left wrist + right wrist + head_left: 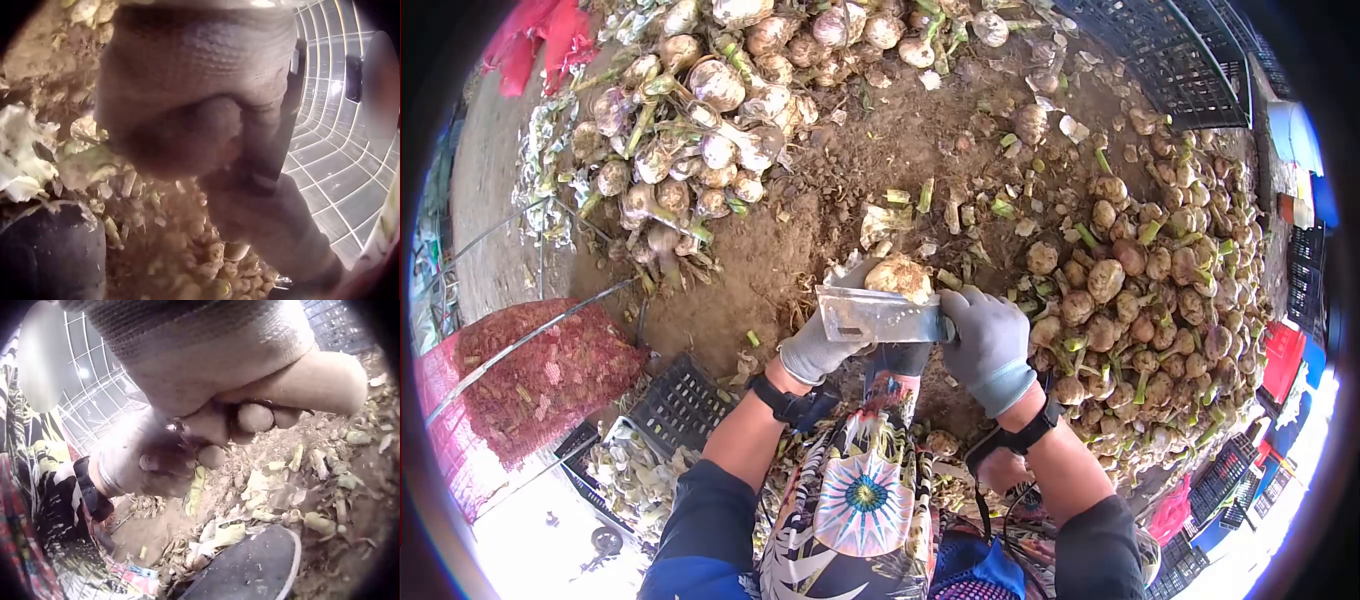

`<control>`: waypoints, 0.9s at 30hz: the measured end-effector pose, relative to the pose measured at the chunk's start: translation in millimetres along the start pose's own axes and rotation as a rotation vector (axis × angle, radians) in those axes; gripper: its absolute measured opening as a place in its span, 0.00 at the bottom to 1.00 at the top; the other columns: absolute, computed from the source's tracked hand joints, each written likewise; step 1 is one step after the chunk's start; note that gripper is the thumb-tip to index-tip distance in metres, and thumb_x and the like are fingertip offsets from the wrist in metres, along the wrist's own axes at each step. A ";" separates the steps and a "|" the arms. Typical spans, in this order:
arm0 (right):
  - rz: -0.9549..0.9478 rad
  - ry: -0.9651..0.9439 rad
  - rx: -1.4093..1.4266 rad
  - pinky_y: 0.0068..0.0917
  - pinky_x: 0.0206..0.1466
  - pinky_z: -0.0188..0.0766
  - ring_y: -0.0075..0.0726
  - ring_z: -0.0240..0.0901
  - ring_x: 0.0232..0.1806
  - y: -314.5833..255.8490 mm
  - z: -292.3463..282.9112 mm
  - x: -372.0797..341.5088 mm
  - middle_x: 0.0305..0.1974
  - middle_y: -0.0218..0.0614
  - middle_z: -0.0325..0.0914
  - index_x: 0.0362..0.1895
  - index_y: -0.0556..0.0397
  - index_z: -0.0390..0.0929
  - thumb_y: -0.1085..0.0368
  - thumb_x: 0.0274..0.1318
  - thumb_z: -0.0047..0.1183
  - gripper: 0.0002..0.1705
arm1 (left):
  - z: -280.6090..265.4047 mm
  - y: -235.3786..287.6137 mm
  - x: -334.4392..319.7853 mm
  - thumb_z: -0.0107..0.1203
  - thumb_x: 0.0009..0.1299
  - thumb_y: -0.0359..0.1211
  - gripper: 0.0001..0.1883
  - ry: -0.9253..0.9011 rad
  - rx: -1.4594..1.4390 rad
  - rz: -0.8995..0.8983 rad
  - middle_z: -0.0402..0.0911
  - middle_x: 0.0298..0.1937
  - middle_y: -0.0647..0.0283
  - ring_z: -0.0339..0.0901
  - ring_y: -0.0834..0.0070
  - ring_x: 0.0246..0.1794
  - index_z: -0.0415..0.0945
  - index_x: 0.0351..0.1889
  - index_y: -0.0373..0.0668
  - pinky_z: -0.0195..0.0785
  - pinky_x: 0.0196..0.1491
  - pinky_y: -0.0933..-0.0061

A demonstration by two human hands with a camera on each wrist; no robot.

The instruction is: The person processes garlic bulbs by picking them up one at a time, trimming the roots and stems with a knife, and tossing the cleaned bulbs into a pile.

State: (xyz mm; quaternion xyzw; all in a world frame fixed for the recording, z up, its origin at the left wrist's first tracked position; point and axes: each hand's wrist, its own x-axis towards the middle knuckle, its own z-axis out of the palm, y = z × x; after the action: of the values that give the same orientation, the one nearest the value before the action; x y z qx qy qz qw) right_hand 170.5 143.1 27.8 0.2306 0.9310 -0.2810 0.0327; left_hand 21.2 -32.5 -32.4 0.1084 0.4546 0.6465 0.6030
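In the head view, my gloved left hand (812, 352) holds a garlic bulb (900, 276) over my lap, its fingers partly hidden behind the blade. My gloved right hand (992, 348) grips the handle of a broad-bladed knife (878, 318). The blade lies crosswise in front of the bulb and overlaps its lower side, reaching over to the left hand. From the right wrist, the right hand (219, 375) shows curled fingers close beside the left hand (147, 456), with a green stalk piece (196, 490) just below. The left wrist view is dark, mostly glove.
Untrimmed garlic (700, 140) with long stalks lies heaped at the upper left. A large pile of short-stemmed garlic (1150, 290) spreads at the right. Cut stalks (925, 195) litter the soil between. A red mesh sack (550, 370) and black crates (675, 405) stand around; a shoe (250, 565) is below.
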 end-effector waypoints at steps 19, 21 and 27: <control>0.616 -0.104 0.460 0.42 0.43 0.76 0.56 0.81 0.39 77.7 54.0 -29.0 0.35 0.49 0.84 0.46 0.48 0.83 0.56 0.51 0.61 0.18 | 66.1 43.8 20.6 0.77 0.53 0.35 0.36 -0.037 0.668 -0.013 0.79 0.55 0.60 0.77 0.73 0.54 0.71 0.59 0.39 0.71 0.58 0.70; 0.549 -0.085 0.548 0.42 0.42 0.76 0.56 0.81 0.39 67.6 43.2 -25.8 0.33 0.49 0.83 0.47 0.48 0.83 0.56 0.52 0.59 0.19 | 62.6 38.6 23.6 0.72 0.53 0.34 0.24 -0.077 1.107 0.206 0.80 0.49 0.58 0.81 0.58 0.44 0.77 0.48 0.46 0.73 0.55 0.63; 0.402 -0.239 0.334 0.44 0.44 0.77 0.58 0.81 0.40 36.6 8.5 2.9 0.36 0.48 0.84 0.48 0.46 0.82 0.56 0.53 0.61 0.18 | 63.3 55.3 17.9 0.63 0.48 0.37 0.17 -0.419 1.699 0.319 0.77 0.44 0.61 0.76 0.56 0.43 0.79 0.38 0.49 0.67 0.58 0.51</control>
State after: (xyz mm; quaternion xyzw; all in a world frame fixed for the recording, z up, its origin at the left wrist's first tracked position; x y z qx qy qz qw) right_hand 183.7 166.6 1.5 0.3782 0.7970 -0.4433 0.1590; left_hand 22.6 19.8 35.6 0.6973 0.6406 0.1340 0.2925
